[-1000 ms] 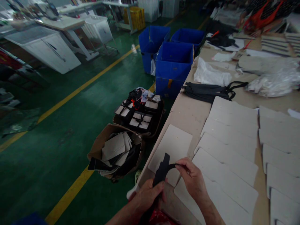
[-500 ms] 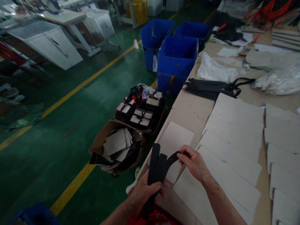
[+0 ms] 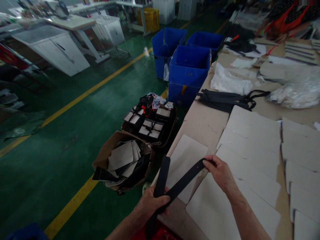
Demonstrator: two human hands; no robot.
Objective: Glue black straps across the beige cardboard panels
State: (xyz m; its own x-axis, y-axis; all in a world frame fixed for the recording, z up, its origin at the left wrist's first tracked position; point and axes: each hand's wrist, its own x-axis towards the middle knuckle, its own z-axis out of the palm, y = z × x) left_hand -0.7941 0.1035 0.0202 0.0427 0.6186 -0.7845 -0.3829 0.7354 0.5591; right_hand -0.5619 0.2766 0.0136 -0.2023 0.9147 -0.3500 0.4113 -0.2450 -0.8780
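Fingers of the left hand (image 3: 155, 202) clamp black straps (image 3: 186, 180). I see the right hand (image 3: 219, 170) pinching one strap's end.

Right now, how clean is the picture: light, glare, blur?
Head view: dim overall; a pale glare spot on the green floor, upper middle; the background table at upper left looks soft; in the same head view, the black strip between the hands shows little surface detail.

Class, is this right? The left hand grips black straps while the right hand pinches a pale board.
You have the right hand wrong: the head view shows it pinching the end of a black strap. The left hand does grip black straps.
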